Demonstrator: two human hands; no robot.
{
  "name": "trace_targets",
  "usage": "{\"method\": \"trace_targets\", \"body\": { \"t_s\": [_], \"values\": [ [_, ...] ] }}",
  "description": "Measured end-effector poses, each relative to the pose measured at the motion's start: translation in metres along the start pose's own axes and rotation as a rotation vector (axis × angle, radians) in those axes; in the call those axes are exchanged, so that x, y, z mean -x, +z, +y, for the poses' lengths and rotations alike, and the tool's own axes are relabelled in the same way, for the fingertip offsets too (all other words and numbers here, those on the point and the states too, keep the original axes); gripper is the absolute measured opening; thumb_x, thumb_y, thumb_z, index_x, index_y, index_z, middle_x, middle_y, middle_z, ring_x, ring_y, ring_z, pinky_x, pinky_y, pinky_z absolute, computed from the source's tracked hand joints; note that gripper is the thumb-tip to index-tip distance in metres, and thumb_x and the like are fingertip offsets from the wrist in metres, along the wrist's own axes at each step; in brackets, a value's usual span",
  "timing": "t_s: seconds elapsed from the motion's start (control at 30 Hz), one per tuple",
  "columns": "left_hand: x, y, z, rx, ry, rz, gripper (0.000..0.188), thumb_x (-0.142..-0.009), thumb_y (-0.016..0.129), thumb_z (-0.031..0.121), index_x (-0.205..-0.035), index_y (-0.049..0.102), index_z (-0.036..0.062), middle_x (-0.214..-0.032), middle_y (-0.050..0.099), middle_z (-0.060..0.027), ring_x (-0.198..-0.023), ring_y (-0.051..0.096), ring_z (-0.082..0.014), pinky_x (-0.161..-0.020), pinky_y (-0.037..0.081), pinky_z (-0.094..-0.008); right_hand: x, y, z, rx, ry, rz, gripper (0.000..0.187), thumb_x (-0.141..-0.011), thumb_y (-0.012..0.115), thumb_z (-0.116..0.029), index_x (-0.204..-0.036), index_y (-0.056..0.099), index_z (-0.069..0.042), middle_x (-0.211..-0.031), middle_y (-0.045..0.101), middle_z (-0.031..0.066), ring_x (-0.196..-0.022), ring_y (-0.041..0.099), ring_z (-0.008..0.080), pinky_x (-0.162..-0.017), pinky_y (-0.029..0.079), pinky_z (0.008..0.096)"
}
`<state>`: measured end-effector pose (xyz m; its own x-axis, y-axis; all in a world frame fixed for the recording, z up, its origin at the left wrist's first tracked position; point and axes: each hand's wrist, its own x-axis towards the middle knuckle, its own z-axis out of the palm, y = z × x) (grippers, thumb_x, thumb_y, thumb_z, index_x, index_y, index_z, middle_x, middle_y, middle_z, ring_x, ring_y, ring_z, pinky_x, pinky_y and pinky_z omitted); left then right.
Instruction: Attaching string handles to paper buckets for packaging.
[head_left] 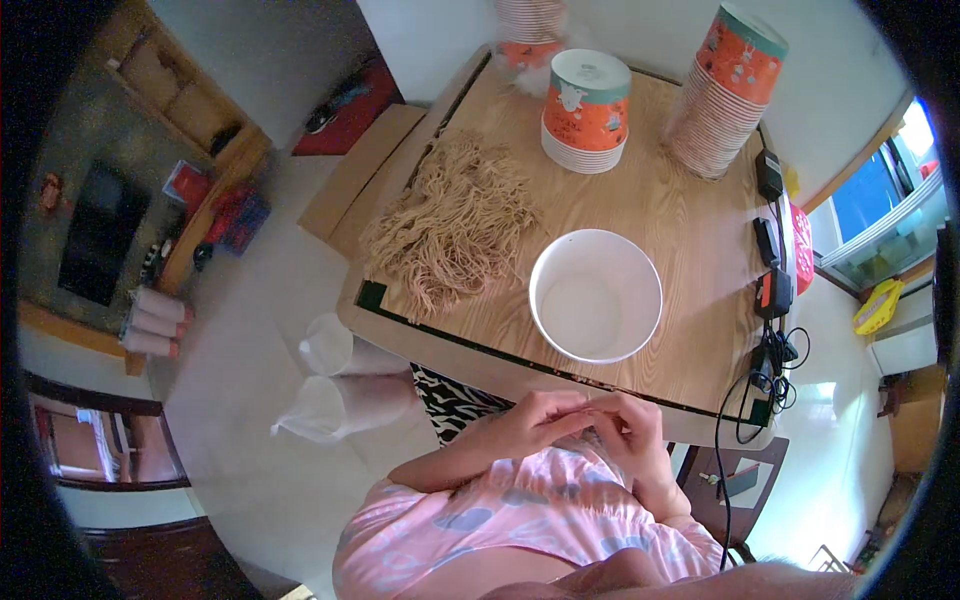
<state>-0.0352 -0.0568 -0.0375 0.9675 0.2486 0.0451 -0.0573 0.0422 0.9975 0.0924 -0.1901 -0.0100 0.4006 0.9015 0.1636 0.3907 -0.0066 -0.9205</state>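
Observation:
My left hand and my right hand meet in front of my body at the table's near edge. Their fingers are bent and pressed together at the tips, and anything between them is too small or hidden to make out. Just beyond my hands stands a white paper bucket, mouth up, with nothing visible inside. A loose heap of tan strings, like yarn or dry noodles, lies left of it. Farther back, a short stack of orange and green paper buckets rests upside down.
A tall leaning stack of buckets stands at the back right, another stack at the back left. Black adapters and cables run along the right edge of the wooden table. Wrapped white stacks stand on the floor at left.

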Motion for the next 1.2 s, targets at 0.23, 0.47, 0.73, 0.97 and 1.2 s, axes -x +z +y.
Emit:
{"method": "trace_targets", "body": {
  "t_s": [0.23,0.47,0.73,0.97,1.2],
  "values": [
    [-0.004,-0.009,0.007,0.410,-0.081,0.158,0.020,-0.089,0.060,0.013,-0.104,0.066,0.0019,-0.073,0.054,0.0046,-0.068,0.050,-0.0042,-0.059,0.038,-0.0186,0.001,0.008,0.003,0.129,-0.082,-0.101,0.011,-0.076,0.065,-0.001,-0.087,0.061,-0.001,-0.074,0.060,0.0124,-0.063,0.060,0.0280,-0.054,0.048,0.0345],
    [0.005,-0.016,0.004,0.169,-0.008,-0.222,0.014,-0.081,0.069,0.011,-0.091,0.068,0.0023,-0.077,0.060,-0.0017,-0.073,0.054,-0.0078,-0.063,0.042,-0.0228,0.013,0.003,0.014,0.004,-0.004,-0.363,0.012,-0.075,0.063,-0.002,-0.085,0.058,-0.001,-0.070,0.055,0.0111,-0.060,0.055,0.0295,-0.054,0.045,0.0348],
    [0.022,-0.022,0.001,-0.078,0.004,-0.299,0.013,-0.072,0.075,0.011,-0.079,0.065,0.0060,-0.071,0.052,-0.0006,-0.064,0.050,-0.0070,-0.056,0.040,-0.0222,0.018,0.007,0.014,-0.189,0.102,-0.607,0.017,-0.080,0.063,-0.011,-0.094,0.060,-0.003,-0.079,0.061,0.0153,-0.068,0.060,0.0303,-0.060,0.047,0.0367],
    [0.023,-0.014,0.000,-0.105,-0.225,-0.186,0.025,-0.076,0.073,0.011,-0.096,0.062,0.0020,-0.072,0.059,-0.0028,-0.062,0.054,-0.0071,-0.057,0.044,-0.0235,0.021,0.008,0.012,-0.103,0.103,-0.451,0.012,-0.081,0.063,-0.007,-0.092,0.062,-0.003,-0.074,0.063,0.0136,-0.066,0.063,0.0278,-0.058,0.048,0.0347],
    [0.023,-0.043,0.005,-0.148,-0.178,-0.193,0.010,-0.075,0.071,0.007,-0.082,0.068,0.0007,-0.075,0.063,-0.0073,-0.068,0.060,-0.0140,-0.059,0.045,-0.0252,0.020,-0.008,0.013,-0.225,0.075,-0.451,0.008,-0.081,0.064,-0.004,-0.088,0.064,-0.001,-0.079,0.065,0.0125,-0.068,0.064,0.0249,-0.058,0.048,0.0318]
  ]
}}
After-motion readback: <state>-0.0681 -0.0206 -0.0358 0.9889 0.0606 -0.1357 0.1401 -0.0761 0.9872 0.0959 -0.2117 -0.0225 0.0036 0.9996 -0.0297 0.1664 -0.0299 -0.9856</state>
